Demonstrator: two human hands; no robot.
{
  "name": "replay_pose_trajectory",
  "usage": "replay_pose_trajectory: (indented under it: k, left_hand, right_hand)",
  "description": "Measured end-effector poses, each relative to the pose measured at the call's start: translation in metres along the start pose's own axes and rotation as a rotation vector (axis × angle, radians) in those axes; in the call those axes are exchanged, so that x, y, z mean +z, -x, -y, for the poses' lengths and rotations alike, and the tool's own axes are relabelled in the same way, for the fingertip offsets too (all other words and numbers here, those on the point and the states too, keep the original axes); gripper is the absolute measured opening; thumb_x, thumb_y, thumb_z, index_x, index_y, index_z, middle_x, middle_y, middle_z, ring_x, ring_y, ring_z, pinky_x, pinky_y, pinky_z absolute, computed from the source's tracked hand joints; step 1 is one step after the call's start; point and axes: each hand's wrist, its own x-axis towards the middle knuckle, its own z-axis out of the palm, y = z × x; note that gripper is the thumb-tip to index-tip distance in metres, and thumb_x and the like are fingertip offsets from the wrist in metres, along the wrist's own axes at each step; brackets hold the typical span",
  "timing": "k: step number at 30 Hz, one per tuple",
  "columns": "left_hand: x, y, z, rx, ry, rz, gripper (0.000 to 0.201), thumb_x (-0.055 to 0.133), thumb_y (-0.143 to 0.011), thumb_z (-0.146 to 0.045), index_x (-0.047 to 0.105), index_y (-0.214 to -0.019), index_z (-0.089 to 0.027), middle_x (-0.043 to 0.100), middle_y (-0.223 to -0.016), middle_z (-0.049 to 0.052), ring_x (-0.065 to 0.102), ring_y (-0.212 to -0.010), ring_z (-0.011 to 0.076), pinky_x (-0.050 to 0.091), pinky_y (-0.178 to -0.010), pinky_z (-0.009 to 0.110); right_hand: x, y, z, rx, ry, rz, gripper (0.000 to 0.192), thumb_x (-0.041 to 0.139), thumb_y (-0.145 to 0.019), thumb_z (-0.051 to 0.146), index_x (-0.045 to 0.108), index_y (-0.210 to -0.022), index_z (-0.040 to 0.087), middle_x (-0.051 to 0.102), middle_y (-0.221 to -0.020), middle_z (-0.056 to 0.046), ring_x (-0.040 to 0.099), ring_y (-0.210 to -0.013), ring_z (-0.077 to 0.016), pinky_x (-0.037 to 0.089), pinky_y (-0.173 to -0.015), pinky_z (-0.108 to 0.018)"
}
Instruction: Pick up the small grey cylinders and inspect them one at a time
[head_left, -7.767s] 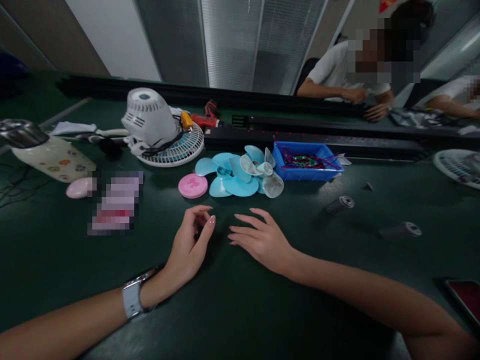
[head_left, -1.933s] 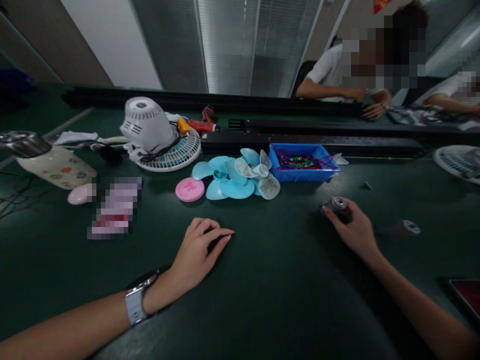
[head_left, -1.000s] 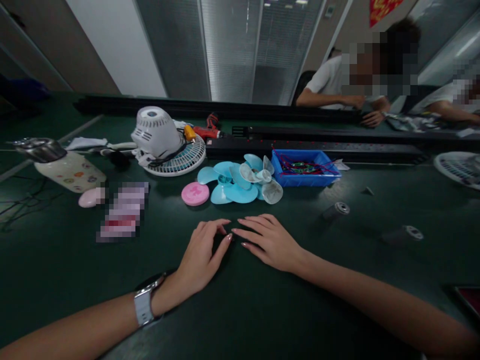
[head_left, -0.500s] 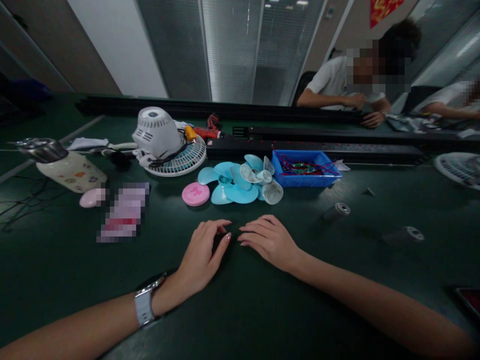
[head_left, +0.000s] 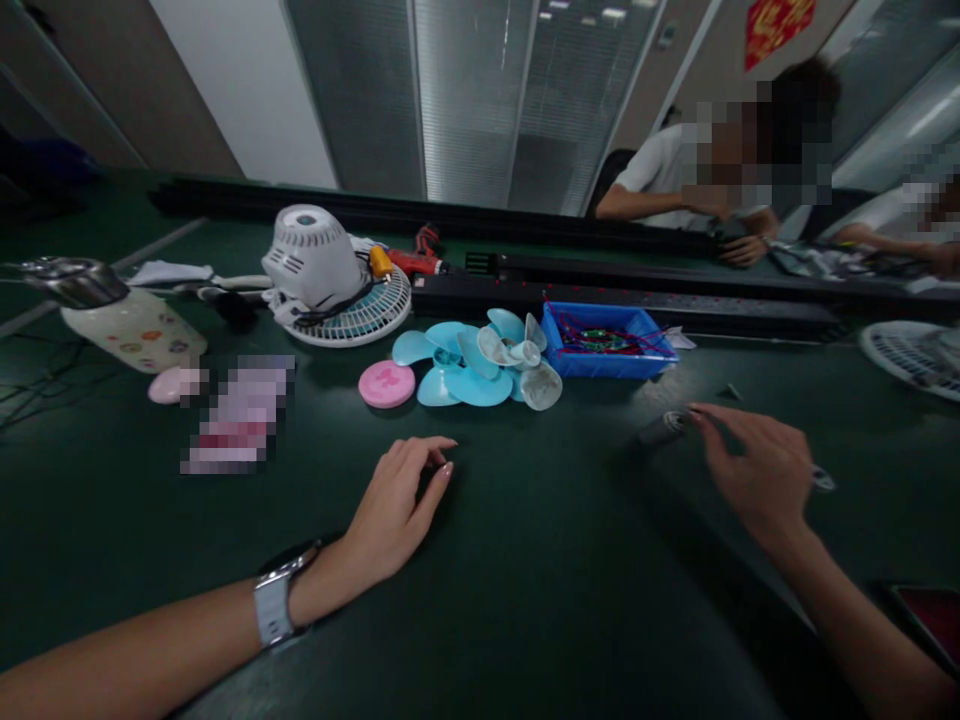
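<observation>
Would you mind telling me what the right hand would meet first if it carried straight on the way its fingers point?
Most likely the small dark cylinder lying just beyond the right hand; its fingertips look almost on it.

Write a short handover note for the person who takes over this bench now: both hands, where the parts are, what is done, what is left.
Left hand: rests curled on the green table, holding nothing I can see.
Right hand: open, fingertips at the small dark cylinder, not yet gripping it.
A second cylinder is mostly hidden behind that hand.
Fan blades and blue tray lie further back, untouched.
Done: nothing assembled in view. Left: cylinders not picked up.
</observation>
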Motion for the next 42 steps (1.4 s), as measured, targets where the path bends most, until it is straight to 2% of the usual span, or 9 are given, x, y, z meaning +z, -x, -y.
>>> replay_pose_trajectory:
  k: [5, 9, 15, 23, 30, 38, 42]
  left_hand:
    - [-0.001, 0.0, -0.002, -0.007, -0.01, -0.002, 0.03, 0.046, -0.096, -0.032, 0.053, -0.124, -0.023, 0.061, -0.105, 0.007, 0.056, -0.097, 0.0215, 0.048, -0.084, 0.038]
    - [-0.002, 0.0, -0.002, -0.013, -0.013, 0.022, 0.03, 0.046, -0.097, -0.032, 0.053, -0.124, -0.023, 0.06, -0.107, 0.007, 0.056, -0.098, 0.0211, 0.048, -0.085, 0.038]
    - [-0.002, -0.001, -0.001, -0.014, -0.009, 0.015, 0.03, 0.046, -0.096, -0.033, 0.054, -0.124, -0.023, 0.061, -0.107, 0.007, 0.057, -0.098, 0.0218, 0.048, -0.084, 0.037]
    - [-0.002, -0.001, -0.002, -0.011, -0.013, 0.025, 0.029, 0.045, -0.097, -0.032, 0.054, -0.123, -0.023, 0.061, -0.107, 0.007, 0.056, -0.099, 0.0215, 0.047, -0.085, 0.038]
    - [0.0, -0.001, 0.001, -0.025, -0.013, 0.037, 0.03, 0.045, -0.097, -0.033, 0.052, -0.125, -0.024, 0.06, -0.106, 0.007, 0.055, -0.099, 0.0221, 0.046, -0.086, 0.039]
    - [0.0, 0.0, 0.001, -0.014, -0.034, 0.037, 0.029, 0.048, -0.095, -0.033, 0.053, -0.123, -0.025, 0.059, -0.106, 0.006, 0.055, -0.099, 0.0225, 0.045, -0.085, 0.039]
    - [0.001, -0.001, 0.001, -0.019, -0.055, 0.045, 0.03, 0.05, -0.094, -0.034, 0.054, -0.122, -0.025, 0.06, -0.106, 0.006, 0.056, -0.098, 0.0224, 0.045, -0.083, 0.039]
  right_hand:
    - [0.006, 0.005, -0.002, 0.014, -0.037, 0.014, 0.028, 0.052, -0.093, 0.036, 0.073, -0.103, 0.019, 0.075, -0.098, -0.01, 0.07, -0.084, -0.0252, 0.047, -0.078, -0.035]
    - [0.008, 0.004, -0.001, 0.055, -0.053, 0.033, 0.029, 0.051, -0.094, 0.039, 0.072, -0.104, 0.022, 0.075, -0.101, -0.009, 0.069, -0.087, -0.0253, 0.046, -0.081, -0.035]
    - [0.007, 0.006, 0.0, 0.096, -0.066, 0.076, 0.029, 0.049, -0.094, 0.037, 0.072, -0.101, 0.023, 0.075, -0.101, -0.008, 0.069, -0.085, -0.0259, 0.047, -0.077, -0.036]
    - [0.007, 0.005, -0.002, 0.082, -0.085, 0.014, 0.027, 0.053, -0.093, 0.04, 0.073, -0.098, 0.022, 0.075, -0.097, -0.009, 0.068, -0.08, -0.0234, 0.046, -0.075, -0.033]
    - [0.013, 0.004, -0.001, -0.038, -0.086, -0.059, 0.027, 0.05, -0.095, 0.038, 0.071, -0.094, 0.02, 0.075, -0.092, -0.006, 0.068, -0.075, -0.0173, 0.048, -0.07, -0.028]
    - [0.012, 0.005, 0.001, 0.065, -0.17, 0.058, 0.03, 0.048, -0.096, 0.041, 0.069, -0.095, 0.02, 0.073, -0.089, -0.005, 0.067, -0.072, -0.0161, 0.048, -0.07, -0.026]
    - [0.013, 0.007, 0.002, 0.113, -0.199, 0.102, 0.037, 0.044, -0.096, 0.048, 0.067, -0.095, 0.019, 0.073, -0.088, -0.007, 0.067, -0.07, -0.0173, 0.049, -0.066, -0.027]
